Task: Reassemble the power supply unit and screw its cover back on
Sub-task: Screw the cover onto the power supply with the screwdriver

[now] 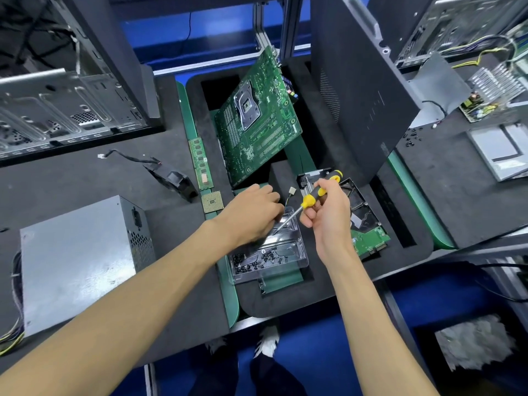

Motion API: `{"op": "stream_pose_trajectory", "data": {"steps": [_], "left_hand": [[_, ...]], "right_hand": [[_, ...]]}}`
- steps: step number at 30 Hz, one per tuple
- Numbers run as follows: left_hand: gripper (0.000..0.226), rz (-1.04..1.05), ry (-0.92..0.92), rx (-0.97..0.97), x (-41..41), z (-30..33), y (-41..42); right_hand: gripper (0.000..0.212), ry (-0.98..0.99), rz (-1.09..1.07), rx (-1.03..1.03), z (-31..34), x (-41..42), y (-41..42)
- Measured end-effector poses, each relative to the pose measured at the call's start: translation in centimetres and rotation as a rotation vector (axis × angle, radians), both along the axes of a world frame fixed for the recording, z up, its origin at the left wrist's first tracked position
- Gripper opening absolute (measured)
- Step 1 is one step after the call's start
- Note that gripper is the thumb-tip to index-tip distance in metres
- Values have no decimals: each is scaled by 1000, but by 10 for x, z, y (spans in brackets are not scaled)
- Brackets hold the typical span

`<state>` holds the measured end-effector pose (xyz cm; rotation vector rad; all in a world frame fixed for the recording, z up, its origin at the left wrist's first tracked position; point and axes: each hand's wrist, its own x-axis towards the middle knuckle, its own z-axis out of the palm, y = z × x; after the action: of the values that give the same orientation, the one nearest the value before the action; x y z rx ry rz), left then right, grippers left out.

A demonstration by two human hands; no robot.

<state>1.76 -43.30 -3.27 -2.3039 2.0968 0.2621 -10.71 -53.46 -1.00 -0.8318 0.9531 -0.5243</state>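
- Over on the near left of the foam-covered bench, the power supply sits with its silver cover on top, vent holes and power socket on its right side, and a bundle of wires hanging off its left edge. Neither hand is touching it.
- Middle of the bench, there's a clear plastic tray with a bunch of small dark screws scattered in its near part.
- Left hand is reaching down into the far part of that tray, fingers curled under. Honestly can't tell if it's pinching a screw or not, the fingertips are hidden.
- Right hand is wrapped round a yellow and black screwdriver, tip angled down into the tray right by the left hand's fingers.
- Just right of the tray, partly under the right hand, lies a hard drive with its green board facing up.
- Far of the tray, a green motherboard leans tilted in a foam slot, with a memory stick and a processor chip to its left.
- Left of those, a small black fan with a cable lies on the foam.
- Far left is an open computer case, and a big dark panel stands far right.
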Motion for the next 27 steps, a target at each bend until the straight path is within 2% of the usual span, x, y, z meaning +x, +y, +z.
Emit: {"op": "stream_pose_trajectory", "data": {"steps": [8,19,24,27], "left_hand": [[22,33,40,-99,-6,-10,5],[21,-39,50,-20,5,-2,-1],[22,-32,63,-110,0,-6,3],[14,31,173,-187,-3,0,5]], "right_hand": [[18,11,-8,-21,4,-3,-3],[20,0,-20,-19,5,-6,-6],[16,9,-17,-32,3,-8,-8],[15,6,-11,-40,3,-7,-10]]}}
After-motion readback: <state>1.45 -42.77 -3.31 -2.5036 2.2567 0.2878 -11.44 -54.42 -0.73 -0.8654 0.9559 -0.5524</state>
